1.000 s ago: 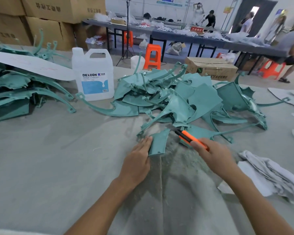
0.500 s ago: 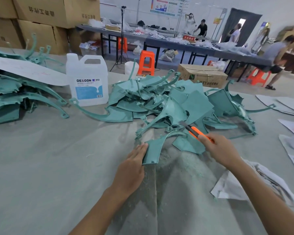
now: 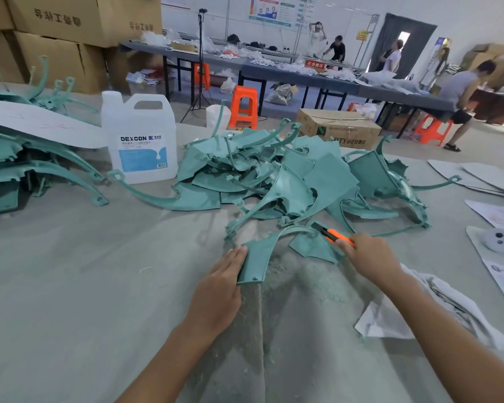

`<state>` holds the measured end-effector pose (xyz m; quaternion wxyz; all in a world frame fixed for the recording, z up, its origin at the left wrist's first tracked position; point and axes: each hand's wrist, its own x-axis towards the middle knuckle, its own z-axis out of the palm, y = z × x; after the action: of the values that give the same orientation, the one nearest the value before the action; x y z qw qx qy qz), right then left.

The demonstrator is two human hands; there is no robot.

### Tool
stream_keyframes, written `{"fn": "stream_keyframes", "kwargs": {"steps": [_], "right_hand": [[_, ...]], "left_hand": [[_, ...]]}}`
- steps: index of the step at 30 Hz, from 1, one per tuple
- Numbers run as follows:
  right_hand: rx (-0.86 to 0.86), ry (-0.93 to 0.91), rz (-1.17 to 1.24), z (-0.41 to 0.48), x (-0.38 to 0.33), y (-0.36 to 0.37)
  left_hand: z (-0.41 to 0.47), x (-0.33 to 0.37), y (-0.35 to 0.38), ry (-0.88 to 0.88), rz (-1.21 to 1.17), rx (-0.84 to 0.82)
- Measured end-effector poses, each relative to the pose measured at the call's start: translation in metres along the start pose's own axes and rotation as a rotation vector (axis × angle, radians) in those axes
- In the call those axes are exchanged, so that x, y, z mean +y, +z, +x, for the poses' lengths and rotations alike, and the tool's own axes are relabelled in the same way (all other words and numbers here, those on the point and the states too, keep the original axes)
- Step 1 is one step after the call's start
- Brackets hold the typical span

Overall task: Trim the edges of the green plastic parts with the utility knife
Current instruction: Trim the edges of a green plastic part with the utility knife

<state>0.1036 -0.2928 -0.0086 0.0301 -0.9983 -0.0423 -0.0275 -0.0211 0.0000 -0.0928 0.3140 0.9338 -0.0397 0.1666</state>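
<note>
A curved green plastic part (image 3: 256,258) lies on the grey cloth in front of me. My left hand (image 3: 220,289) grips its near left edge, fingers laid along it and the thumb hidden under it. My right hand (image 3: 367,257) holds an orange utility knife (image 3: 330,235), blade end pointing up-left at the part's thin arched arm. A large pile of green parts (image 3: 288,181) sits just behind. A second stack of green parts (image 3: 15,167) lies at the far left. Green shavings cover the cloth below the held part.
A white DEXCON jug (image 3: 140,138) stands behind the pile at left. A crumpled white rag (image 3: 437,309) lies by my right forearm. White sheets (image 3: 501,216) lie at the right edge. Cardboard boxes, orange stools, a long table and people are in the background.
The view has drifted and my head leaned in closer. My right hand with the knife slid up-right along the part's arm. My left hand keeps the same hold.
</note>
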Motion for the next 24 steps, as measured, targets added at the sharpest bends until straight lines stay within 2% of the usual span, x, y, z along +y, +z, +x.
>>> {"fn": "stream_keyframes", "kwargs": {"steps": [2, 4, 7, 10, 12, 14, 16, 18, 21, 24], "right_hand": [[-0.009, 0.027, 0.008, 0.004, 0.001, -0.007], [0.014, -0.025, 0.082, -0.003, -0.007, -0.019], [0.053, -0.209, 0.322, -0.033, -0.026, -0.031], [-0.046, -0.382, 0.467, -0.061, -0.042, -0.021], [-0.035, -0.333, 0.413, -0.059, -0.042, -0.003], [0.051, -0.154, 0.304, -0.041, -0.031, 0.009], [0.062, 0.026, 0.126, -0.024, -0.015, 0.011], [0.123, 0.088, 0.137, -0.019, -0.008, 0.012], [0.262, -0.045, 0.396, -0.043, -0.031, 0.017], [0.226, -0.205, 0.458, -0.071, -0.059, 0.034]], "left_hand": [[0.0, 0.0, 0.0, 0.003, 0.002, -0.002], [-0.001, 0.0, 0.001, 0.005, 0.004, 0.001], [0.0, -0.001, 0.002, -0.007, -0.009, 0.009], [0.001, -0.002, 0.002, -0.035, -0.054, 0.029], [0.002, -0.002, 0.001, -0.055, -0.104, 0.028], [0.003, -0.001, -0.001, -0.063, -0.135, 0.037], [0.002, 0.001, -0.002, -0.072, -0.16, 0.058], [0.001, 0.004, -0.003, -0.077, -0.196, 0.069], [0.001, 0.003, -0.004, -0.086, -0.23, 0.099], [0.002, 0.003, -0.005, -0.124, -0.242, 0.12]]}}
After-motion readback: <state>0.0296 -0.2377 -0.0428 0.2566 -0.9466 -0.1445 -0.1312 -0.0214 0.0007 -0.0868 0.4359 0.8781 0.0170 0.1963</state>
